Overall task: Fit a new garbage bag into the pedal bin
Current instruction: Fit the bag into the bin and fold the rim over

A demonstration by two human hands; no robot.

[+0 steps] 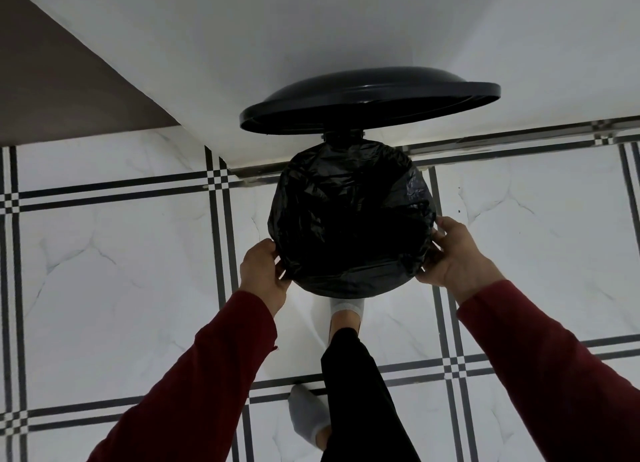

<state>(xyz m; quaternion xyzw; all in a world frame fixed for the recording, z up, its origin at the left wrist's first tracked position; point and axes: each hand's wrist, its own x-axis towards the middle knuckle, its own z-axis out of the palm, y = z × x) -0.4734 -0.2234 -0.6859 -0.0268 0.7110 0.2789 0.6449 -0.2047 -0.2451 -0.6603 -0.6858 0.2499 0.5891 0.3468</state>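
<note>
The bin sits between my two hands, its lid (pixel 370 99) tipped up and open beyond them against the white wall (pixel 311 28), and the black garbage bag (pixel 349 215) is already draped over the whole mouth, hiding the rim underneath. My left hand (pixel 265 271) is at the near left edge with its fingers curled onto the folded plastic, and my right hand (pixel 457 257) is at the near right edge, fingers pinching the bag's overhang against the side of the bin. Just below my hands, my foot in a white sock (pixel 346 314) reaches under the front of the bin, where I judge it is holding the pedal down, though the pedal itself is hidden. I take this to be the last stage: tucking the cuff snug around the rim. Next I would need to pull the slack down evenly on both sides, press the loose middle into the bin, then ease off the pedal.
</note>
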